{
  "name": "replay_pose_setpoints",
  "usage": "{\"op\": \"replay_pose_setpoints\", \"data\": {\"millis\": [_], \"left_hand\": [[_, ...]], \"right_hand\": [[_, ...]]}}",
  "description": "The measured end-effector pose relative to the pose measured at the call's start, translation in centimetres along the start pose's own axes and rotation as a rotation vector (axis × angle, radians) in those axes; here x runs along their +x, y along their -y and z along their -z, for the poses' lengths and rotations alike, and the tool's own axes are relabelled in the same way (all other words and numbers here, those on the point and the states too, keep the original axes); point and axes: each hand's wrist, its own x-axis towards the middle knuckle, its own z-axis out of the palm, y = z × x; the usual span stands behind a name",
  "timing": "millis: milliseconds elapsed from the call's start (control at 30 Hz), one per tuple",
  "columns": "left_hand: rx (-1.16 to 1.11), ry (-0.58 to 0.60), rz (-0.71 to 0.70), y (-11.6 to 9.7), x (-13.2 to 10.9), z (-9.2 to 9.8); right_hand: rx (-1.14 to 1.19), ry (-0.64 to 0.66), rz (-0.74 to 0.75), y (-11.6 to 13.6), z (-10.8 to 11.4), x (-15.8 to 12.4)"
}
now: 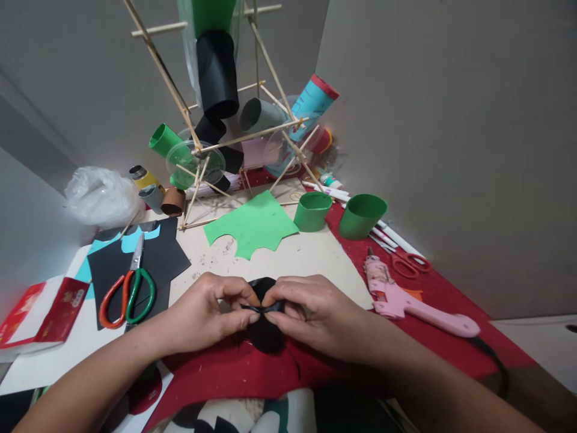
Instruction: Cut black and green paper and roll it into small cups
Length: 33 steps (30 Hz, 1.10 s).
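Note:
My left hand and my right hand meet low in the middle of the view, both pinching a small piece of black paper between thumbs and fingers. The paper is bent along a crease between the two pinches, so it bulges above and below my fingertips. It rests over a red cloth at the edge of a beige sheet. A cut green paper piece lies just beyond my hands.
A stick frame carrying paper tubes stands at the back. Two green paper cylinders, a pink glue gun and red scissors lie right. Green-and-orange scissors rest on black paper to the left, near a red packet.

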Motion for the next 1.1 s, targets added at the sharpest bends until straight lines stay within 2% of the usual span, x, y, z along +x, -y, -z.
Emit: {"op": "replay_pose_setpoints", "data": {"millis": [367, 533, 633, 767, 967, 1100], "left_hand": [[0.022, -0.009, -0.047, 0.18, 0.02, -0.26], [0.101, -0.039, -0.107, 0.3, -0.12, -0.11], [0.131, -0.043, -0.081, 0.4, -0.06, -0.11], [0.143, -0.018, -0.044, 0.58, 0.04, -0.15], [0.213, -0.036, -0.171, 0.58, -0.22, -0.14], [0.175, -0.019, -0.137, 0.49, -0.12, -0.18]], "right_hand": [[-0.01, 0.066, -0.004, 0.12, 0.07, -0.13], [0.004, 0.046, 0.004, -0.34, 0.39, -0.1], [-0.004, 0.044, 0.055, -0.38, 0.45, 0.01], [-0.035, 0.033, 0.017, -0.12, 0.37, 0.06], [-0.019, 0.043, 0.081, -0.21, 0.26, -0.08], [-0.014, 0.034, 0.099, -0.56, 0.13, -0.05]]}}
